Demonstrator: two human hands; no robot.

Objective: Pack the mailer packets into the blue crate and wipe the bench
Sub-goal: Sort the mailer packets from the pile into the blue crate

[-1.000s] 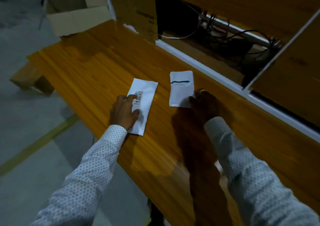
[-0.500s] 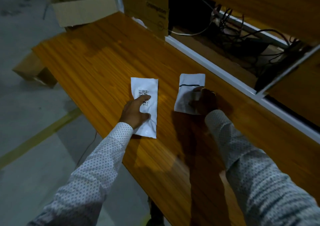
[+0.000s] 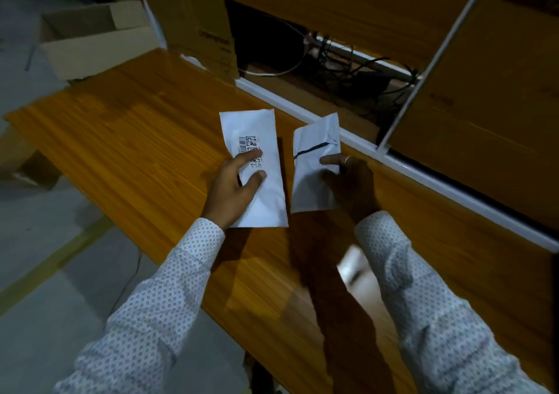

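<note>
head view: two white mailer packets over the wooden worktop (image 3: pixel 145 139). the left packet (image 3: pixel 266 188) has a barcode label, and the left hand (image 3: pixel 233 185) grips it with thumb on top. the right packet (image 3: pixel 311 163) has a dark stripe and is creased; the right hand (image 3: pixel 351 182) pinches it. half a second ago both lay flat on the worktop; now they are lifted and closer together.

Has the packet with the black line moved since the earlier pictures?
Yes. The right hand has lifted the packet with the black line off the bench; its top corner now overlaps the white rail, from which it lay apart earlier.
</note>
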